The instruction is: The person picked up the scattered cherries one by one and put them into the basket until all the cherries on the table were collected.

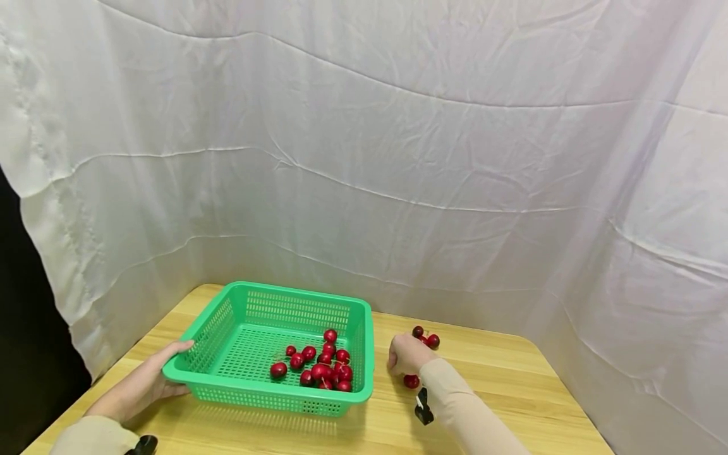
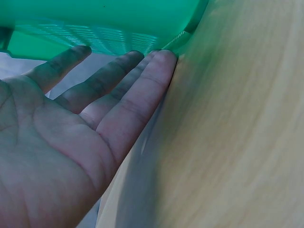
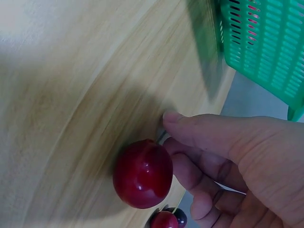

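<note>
A green plastic basket with slotted walls holds several red cherries, gathered toward its right side. My left hand holds the basket at its left front corner, thumb over the rim. In the left wrist view, the extended fingers meet the outside of the basket wall. My right hand is to the right of the basket. In the right wrist view, its thumb and forefinger pinch the thin stem of a dark red cherry, close over the wooden table.
Beyond my right hand lie a few more cherries on the wooden table. White curtains hang around the back and sides. A dark gap shows at the far left.
</note>
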A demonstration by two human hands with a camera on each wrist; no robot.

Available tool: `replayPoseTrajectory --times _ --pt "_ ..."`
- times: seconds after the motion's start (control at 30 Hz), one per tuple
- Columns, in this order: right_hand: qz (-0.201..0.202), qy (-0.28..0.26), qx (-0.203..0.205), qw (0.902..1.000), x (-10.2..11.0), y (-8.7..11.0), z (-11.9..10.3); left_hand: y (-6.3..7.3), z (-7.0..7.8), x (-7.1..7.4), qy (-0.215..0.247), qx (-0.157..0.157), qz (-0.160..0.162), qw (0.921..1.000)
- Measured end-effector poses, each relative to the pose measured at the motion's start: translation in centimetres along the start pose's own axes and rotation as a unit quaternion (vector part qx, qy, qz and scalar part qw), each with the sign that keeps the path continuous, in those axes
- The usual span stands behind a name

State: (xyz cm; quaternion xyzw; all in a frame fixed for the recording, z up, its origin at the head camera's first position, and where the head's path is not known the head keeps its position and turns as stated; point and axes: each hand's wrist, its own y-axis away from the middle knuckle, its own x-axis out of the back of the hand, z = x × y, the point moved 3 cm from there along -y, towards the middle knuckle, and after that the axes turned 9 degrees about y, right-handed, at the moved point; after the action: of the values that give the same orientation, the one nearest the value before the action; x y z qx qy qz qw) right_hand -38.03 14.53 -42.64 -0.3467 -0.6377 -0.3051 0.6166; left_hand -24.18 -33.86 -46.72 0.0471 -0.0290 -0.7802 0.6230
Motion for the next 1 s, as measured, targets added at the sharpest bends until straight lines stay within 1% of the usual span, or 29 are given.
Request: replayPoseTrajectory --times 0.2,0.3,0.33,0.47,0.53,0.57,0.73,0.87,1.0 --pt "0.008 -0.001 0.014 0.9999 -0.1 0.0 0.5 -0.1 0.0 0.0 0.001 0.002 -0.003 1.0" --pt "0.013 -0.008 0.028 0.9995 -0.1 -0.2 0.8 -0.1 0.1 0.1 0.001 0.0 -0.003 1.0" --pt "0.021 -0.006 0.042 0.9989 -0.7 -0.5 1.5 0.0 0.1 0.0 0.001 0.0 -0.002 1.0" --pt "0.027 -0.013 0.045 0.9985 -0.5 -0.6 1.6 -0.1 0.1 0.1 0.0 0.0 0.001 1.0" --pt "0.034 -0.01 0.043 0.9985 -0.2 -0.7 1.4 -0.1 0.1 0.1 0.0 0.003 0.003 1.0" --pt "0.028 -0.012 0.031 0.9991 0.5 -0.4 0.8 -0.1 0.1 0.1 0.001 0.004 0.004 1.0" --pt "0.026 0.003 0.019 0.9995 1.6 -0.6 0.0 -0.1 0.1 0.0 0.002 0.007 0.006 1.0" --pt "0.026 -0.01 0.017 0.9995 2.4 -0.9 -0.2 -0.1 0.1 -0.1 0.001 0.009 0.006 0.9999" --pt "0.042 -0.026 0.023 0.9985 3.8 -1.2 -0.3 -0.1 0.1 0.0 -0.001 0.009 0.007 0.9999"
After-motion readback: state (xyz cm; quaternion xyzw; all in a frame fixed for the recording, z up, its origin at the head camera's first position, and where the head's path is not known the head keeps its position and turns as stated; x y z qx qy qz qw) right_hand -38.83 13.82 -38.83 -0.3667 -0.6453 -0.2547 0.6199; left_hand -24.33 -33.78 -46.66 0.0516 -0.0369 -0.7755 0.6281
